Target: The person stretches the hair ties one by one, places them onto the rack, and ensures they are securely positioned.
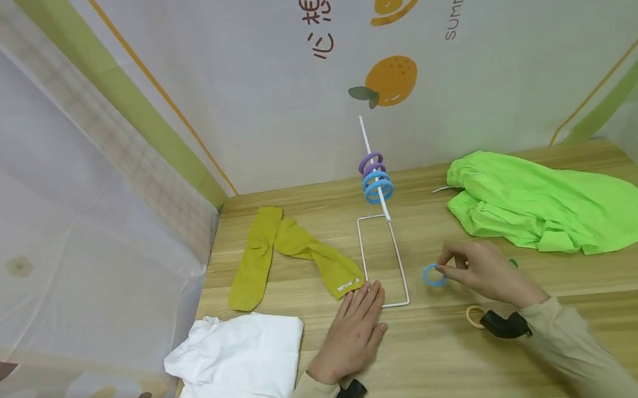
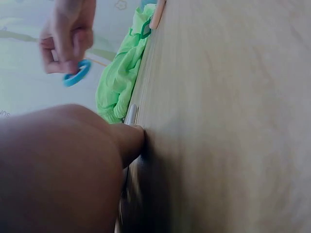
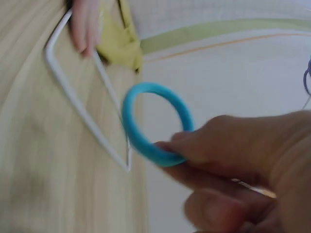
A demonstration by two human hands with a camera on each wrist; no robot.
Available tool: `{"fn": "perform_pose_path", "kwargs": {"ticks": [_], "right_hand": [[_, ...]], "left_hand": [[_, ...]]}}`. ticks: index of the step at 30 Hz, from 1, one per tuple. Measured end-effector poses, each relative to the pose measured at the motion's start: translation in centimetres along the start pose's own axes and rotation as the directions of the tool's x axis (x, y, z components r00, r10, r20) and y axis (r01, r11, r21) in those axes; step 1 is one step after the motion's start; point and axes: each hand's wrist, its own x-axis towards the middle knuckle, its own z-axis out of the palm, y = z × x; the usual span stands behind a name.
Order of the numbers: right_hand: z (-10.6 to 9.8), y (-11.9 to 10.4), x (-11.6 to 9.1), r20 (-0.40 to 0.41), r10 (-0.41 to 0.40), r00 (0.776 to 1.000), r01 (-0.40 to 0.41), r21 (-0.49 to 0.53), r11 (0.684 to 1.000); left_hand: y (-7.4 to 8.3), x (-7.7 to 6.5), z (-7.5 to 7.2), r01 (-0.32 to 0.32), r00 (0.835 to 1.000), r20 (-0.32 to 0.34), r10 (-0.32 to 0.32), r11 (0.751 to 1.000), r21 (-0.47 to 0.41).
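Note:
My right hand (image 1: 484,273) pinches a blue ring (image 1: 433,276) between thumb and fingertips, held above the table; the right wrist view shows the ring (image 3: 158,124) close up. To its left, a white wire stand (image 1: 397,249) has a rectangular base and a slanting rod (image 1: 365,133). Purple rings (image 1: 371,158) and blue rings (image 1: 378,190) hang around that rod. My left hand (image 1: 357,330) lies flat with fingers straight, its fingertips over the near left corner of the base. A tan ring (image 1: 469,318) lies near my right wrist, and a green ring (image 1: 513,263) is mostly hidden behind the right hand.
Two mustard socks (image 1: 257,259) lie left of the stand, one reaching my left fingertips. A folded white cloth (image 1: 242,363) is at the front left. Bright green fabric (image 1: 550,202) covers the back right. A printed curtain (image 1: 263,102) hangs behind the wooden table.

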Motion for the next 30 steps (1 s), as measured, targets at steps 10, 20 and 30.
{"fn": "perform_pose_path", "kwargs": {"ticks": [10,20,30], "right_hand": [[0.0,-3.8,1.4,-0.229,-0.142,0.963,0.203,0.271,0.941],[-1.2,-9.4,2.9,-0.524,-0.276,0.805,0.538,0.452,0.712],[-1.5,-13.4,4.7,-0.736,-0.229,0.637,0.716,0.455,0.53]], "left_hand": [[-0.1,0.0,0.1,-0.004,1.0,-0.015,0.004,1.0,-0.017],[-0.1,0.0,0.2,0.007,1.0,-0.018,-0.007,1.0,0.011],[0.1,0.0,-0.1,0.02,1.0,0.012,-0.02,1.0,0.011]]}}
